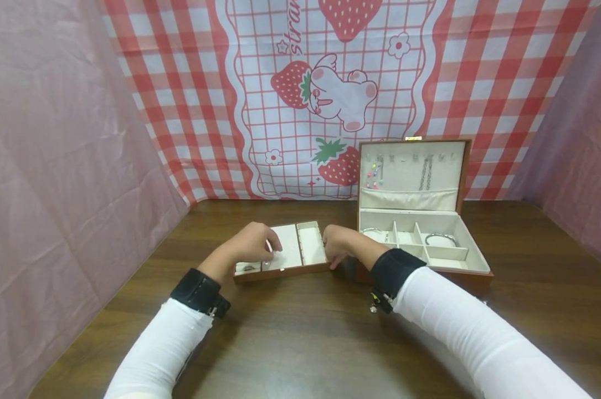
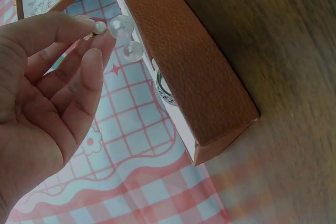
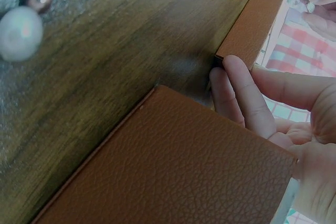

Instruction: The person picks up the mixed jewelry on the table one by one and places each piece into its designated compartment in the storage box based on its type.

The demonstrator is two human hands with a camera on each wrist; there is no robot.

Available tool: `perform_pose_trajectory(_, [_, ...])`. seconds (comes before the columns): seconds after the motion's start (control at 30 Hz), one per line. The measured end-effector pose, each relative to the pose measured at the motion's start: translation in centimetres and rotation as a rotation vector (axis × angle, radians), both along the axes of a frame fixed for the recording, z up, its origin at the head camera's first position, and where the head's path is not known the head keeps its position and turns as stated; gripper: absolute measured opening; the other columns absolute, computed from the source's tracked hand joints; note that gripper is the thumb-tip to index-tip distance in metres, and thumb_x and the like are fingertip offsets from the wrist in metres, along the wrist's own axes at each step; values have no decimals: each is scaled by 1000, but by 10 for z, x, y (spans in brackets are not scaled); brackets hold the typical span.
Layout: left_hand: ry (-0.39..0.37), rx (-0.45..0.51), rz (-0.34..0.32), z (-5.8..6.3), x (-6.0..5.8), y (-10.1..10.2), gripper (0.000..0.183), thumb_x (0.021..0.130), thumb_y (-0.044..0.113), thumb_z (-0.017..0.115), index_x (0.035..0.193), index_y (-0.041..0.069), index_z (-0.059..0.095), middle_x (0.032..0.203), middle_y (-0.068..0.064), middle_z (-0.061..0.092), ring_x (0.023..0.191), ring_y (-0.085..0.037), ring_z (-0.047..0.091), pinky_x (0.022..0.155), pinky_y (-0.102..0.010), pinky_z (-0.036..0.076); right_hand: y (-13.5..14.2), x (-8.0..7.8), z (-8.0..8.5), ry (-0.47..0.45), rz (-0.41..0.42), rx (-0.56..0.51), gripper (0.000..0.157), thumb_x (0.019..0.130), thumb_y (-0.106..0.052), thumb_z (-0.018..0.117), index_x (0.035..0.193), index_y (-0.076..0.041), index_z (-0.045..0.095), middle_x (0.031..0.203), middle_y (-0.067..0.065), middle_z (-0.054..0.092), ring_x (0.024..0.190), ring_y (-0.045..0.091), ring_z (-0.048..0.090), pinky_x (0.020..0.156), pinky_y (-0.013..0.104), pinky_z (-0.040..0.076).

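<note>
A shallow brown jewelry tray (image 1: pixel 283 274) with a pale lining lies on the table. Over its middle, my left hand (image 1: pixel 255 243) pinches a pearl earring (image 2: pixel 100 27) between thumb and fingertips. Two larger pearls (image 2: pixel 122 27) show beside it at the tray's edge; whether they belong to it I cannot tell. At the tray's right end, my right hand (image 1: pixel 341 242) grips the corner, with fingers outside and thumb on the upper edge in the right wrist view. A silver ring (image 2: pixel 165 88) sits in the tray's left compartment.
Right of the tray stands an open jewelry box (image 1: pixel 486 272) with divided compartments. Inside are silver bangles (image 1: pixel 441 236); necklaces (image 1: pixel 426 173) hang in its lid. A pearl charm (image 1: pixel 373 309) shows near the right wrist. A strawberry-print cloth (image 1: pixel 330 111) rises behind the table.
</note>
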State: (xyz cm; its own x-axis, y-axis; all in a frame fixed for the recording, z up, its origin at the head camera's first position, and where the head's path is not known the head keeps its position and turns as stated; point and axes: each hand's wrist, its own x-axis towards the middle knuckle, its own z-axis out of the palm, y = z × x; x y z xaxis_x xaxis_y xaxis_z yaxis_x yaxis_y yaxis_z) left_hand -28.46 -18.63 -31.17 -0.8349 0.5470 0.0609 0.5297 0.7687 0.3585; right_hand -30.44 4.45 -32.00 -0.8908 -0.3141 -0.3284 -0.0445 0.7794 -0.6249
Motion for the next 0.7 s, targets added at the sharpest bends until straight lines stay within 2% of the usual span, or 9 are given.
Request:
perform_pose_trajectory(0.2, [-16,-39,-12,1,1,3,15,73,-2,73,84,8,75,80,2,70,76,-10,63,68,-26,53,1,0,-1,4,8,1,67,70,23,53,135,19,40,135,35,46,72,30,72,58,27,57])
perform_pose_trajectory(0.4, [-15,-41,2,2,1,5,18,71,-2,74,86,8,75,79,2,69,78,-14,65,69,-26,53,1,1,-1,1,2,-4,67,70,23,53,135,18,41,133,34,47,72,30,72,58,27,57])
perform_pose_trajectory(0.5, [3,-48,-3,1,1,5,20,70,-2,74,87,7,74,79,1,68,79,-16,65,68,-26,53,1,1,-1,-4,-4,-11,67,71,23,53,136,18,40,136,34,44,73,31,72,58,27,58])
perform_pose_trajectory(0.7, [98,-97,-41,-1,0,8,20,71,-5,71,88,6,74,78,-1,68,75,-14,63,66,-25,52,2,2,0,-7,-4,-22,67,71,23,52,137,18,39,138,34,42,73,31,72,59,27,58])
